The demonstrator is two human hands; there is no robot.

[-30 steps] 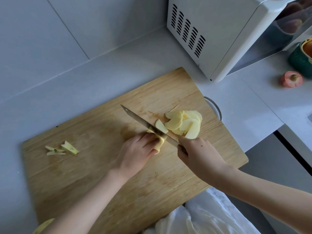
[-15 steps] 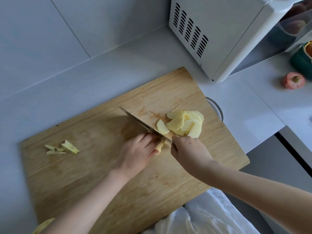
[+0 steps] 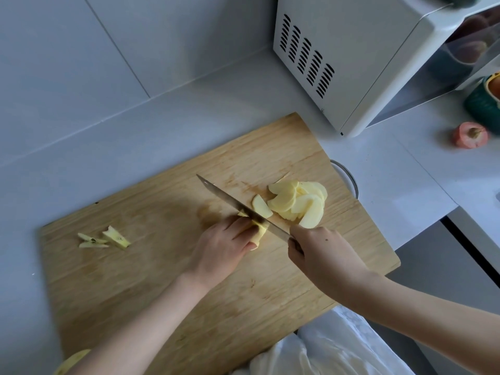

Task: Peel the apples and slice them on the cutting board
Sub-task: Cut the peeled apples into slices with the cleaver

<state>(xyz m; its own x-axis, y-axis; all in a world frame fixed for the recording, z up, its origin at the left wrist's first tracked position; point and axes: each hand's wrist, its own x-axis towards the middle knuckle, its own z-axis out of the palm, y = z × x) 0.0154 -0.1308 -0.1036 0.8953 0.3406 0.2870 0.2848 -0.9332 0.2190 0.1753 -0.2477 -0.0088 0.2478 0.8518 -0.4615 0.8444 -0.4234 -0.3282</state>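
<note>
A wooden cutting board [image 3: 151, 280] lies on the grey counter. My left hand [image 3: 224, 244] holds down a small peeled apple piece [image 3: 260, 231] with curled fingers. My right hand [image 3: 322, 253] grips the handle of a knife [image 3: 238, 205]; its blade rests across that piece, tip pointing to the far left. One loose slice [image 3: 261, 207] lies just beyond the blade. A pile of pale apple slices [image 3: 300, 203] sits to the right of it. Core scraps [image 3: 104, 238] lie at the board's left end.
A white microwave [image 3: 351, 58] stands at the back right. A cut reddish apple end [image 3: 470, 135] and a green bowl [image 3: 484, 104] sit on the counter beyond it. A metal rim [image 3: 349, 177] shows by the board's right edge. White cloth [image 3: 332, 350] lies at the near edge.
The knife drew back towards me after cutting one more slice, which now lies by the pile. My left hand stayed on the remaining apple piece.
</note>
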